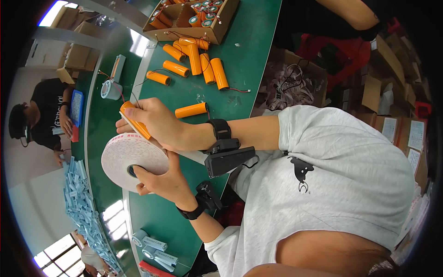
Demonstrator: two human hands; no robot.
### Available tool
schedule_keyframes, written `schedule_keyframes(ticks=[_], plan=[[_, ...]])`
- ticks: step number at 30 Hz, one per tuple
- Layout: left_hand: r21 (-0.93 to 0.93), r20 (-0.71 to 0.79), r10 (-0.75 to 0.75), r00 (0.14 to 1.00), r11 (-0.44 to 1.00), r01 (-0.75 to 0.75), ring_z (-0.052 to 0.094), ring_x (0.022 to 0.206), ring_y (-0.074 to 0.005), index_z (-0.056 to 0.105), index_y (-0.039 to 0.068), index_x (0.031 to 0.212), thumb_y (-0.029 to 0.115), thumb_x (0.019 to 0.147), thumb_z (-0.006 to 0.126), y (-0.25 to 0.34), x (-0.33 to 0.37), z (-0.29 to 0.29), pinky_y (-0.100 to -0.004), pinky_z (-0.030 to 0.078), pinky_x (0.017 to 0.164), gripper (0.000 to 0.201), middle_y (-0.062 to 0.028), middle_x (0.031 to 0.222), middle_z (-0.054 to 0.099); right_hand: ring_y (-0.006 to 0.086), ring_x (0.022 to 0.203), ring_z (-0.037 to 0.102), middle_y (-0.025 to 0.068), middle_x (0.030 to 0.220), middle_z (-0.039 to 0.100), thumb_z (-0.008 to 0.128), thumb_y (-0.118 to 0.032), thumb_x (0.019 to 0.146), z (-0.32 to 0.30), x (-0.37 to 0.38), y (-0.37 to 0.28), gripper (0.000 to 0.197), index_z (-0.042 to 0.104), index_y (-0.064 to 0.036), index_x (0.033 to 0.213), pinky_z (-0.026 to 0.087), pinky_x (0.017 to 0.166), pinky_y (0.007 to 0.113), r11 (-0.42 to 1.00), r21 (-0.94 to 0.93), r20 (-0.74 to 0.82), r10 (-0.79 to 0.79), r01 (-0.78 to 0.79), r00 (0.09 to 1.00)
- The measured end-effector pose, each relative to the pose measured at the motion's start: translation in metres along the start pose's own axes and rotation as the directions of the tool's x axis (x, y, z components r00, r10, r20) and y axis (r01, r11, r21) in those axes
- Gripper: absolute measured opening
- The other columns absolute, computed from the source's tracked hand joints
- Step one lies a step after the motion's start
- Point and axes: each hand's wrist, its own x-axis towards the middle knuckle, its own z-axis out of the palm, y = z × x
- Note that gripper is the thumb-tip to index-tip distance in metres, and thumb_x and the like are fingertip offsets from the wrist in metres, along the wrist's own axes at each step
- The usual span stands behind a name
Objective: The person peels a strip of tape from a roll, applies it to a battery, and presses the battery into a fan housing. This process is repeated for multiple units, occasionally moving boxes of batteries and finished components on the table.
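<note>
My right hand (168, 123), uppermost in the head view, is closed round an orange wire-ended battery cell (141, 129). A white strip runs along the cell's lower side, close against the rim of a large white tape roll (115, 159). My left hand (168, 182), below it, grips that roll, its thumb at the core hole and a finger reaching to the rim near the right hand. Several more orange cells (194, 60) with thin wires lie loose on the green table (221, 104). One single cell (191, 110) lies apart, nearer my right wrist.
A cardboard box (221, 34) of cells stands at the table's top end. Pale blue fan-like parts (154, 247) lie at the lower end, and a similar one (111, 89) beyond my right hand. Across the table, a person (46, 108) works beside a heap of blue pieces (80, 196).
</note>
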Motion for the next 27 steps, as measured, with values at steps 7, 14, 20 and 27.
schedule_keyframes(ticks=[7, 14, 20, 27], plan=[[0.097, 0.311, 0.362, 0.879, 0.908, -0.408, 0.048, 0.090, -0.0345, 0.046, -0.006, 0.106, 0.034, 0.067, 0.070, -0.030, -0.029, -0.002, -0.0364, 0.031, 0.085, 0.061, -0.0193, 0.087, 0.055, 0.0339, 0.099, 0.056, 0.0266, 0.104, 0.055, 0.050, -0.022, 0.087, 0.006, 0.062, -0.089, 0.034, 0.047, 0.0064, 0.104, 0.043, 0.091, 0.036, 0.808, 0.270, -0.026, -0.538, 0.524, 0.843], [-0.103, 0.520, 0.354, 0.777, 0.930, -0.354, 0.055, 0.085, -0.0298, 0.058, 0.005, 0.095, 0.009, 0.079, 0.058, -0.037, 0.016, -0.001, -0.0358, 0.041, 0.082, 0.017, -0.0098, 0.092, 0.059, 0.0377, 0.110, 0.048, 0.0329, 0.119, 0.043, 0.049, -0.023, 0.087, -0.019, 0.024, -0.066, 0.044, 0.039, 0.0068, 0.117, 0.035, 0.098, 0.038, 0.997, -0.076, 0.722, 0.048, 0.009, 0.690], [0.632, -0.003, 0.072, 0.997, 0.773, -0.054, 0.049, 0.108, -0.0303, 0.055, 0.005, 0.112, 0.026, 0.064, 0.073, -0.175, 0.084, -0.113, -0.0392, 0.036, 0.093, 0.056, -0.0175, 0.115, 0.053, 0.0374, 0.112, 0.047, 0.0332, 0.121, 0.041, 0.052, -0.024, 0.086, -0.047, 0.008, -0.073, 0.050, 0.032, 0.0035, 0.123, 0.034, 0.098, 0.039, 0.965, -0.225, 0.804, 0.260, -0.132, 0.535], [0.590, 0.383, -0.336, 0.861, 0.806, 0.052, 0.052, 0.100, -0.0347, 0.051, 0.003, 0.113, 0.038, 0.065, 0.070, -0.326, 0.063, -0.159, -0.0364, 0.038, 0.089, 0.063, -0.0219, 0.102, 0.057, 0.0363, 0.112, 0.047, 0.0298, 0.123, 0.042, 0.062, -0.019, 0.079, -0.042, 0.001, -0.063, 0.054, 0.037, -0.0011, 0.123, 0.035, 0.097, 0.038, 0.916, -0.234, 0.795, 0.372, -0.325, 0.478]])
